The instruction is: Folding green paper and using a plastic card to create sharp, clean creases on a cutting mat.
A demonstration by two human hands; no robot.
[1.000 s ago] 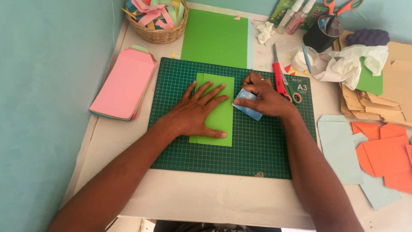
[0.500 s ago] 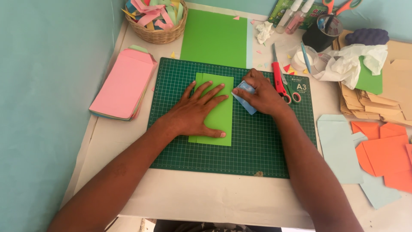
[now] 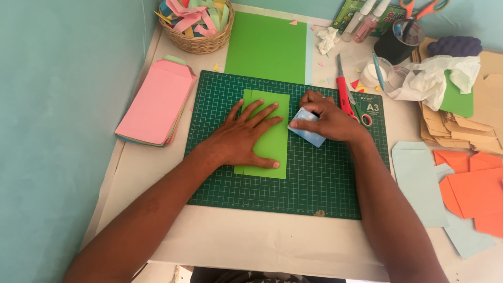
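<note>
Nearest the viewer, on the dark green cutting mat, a folded green paper is pinned flat by the left hand, whose fingers are spread open upon it and grasp nothing. Its long axis is seen to run away from the viewer, parallel with the mat's short side, the folded upper end pointing toward the far table edge. Just beside its right edge, a small pale blue block is gripped in the closed right hand and appears to touch that edge; the paper thus lies directly left of the grip, and the right hand is the nearer to that long edge. Farther off, red-handled scissors are laid on the mat, a pink paper stack is set to the left, and a large green sheet and a wicker basket are placed beyond.
</note>
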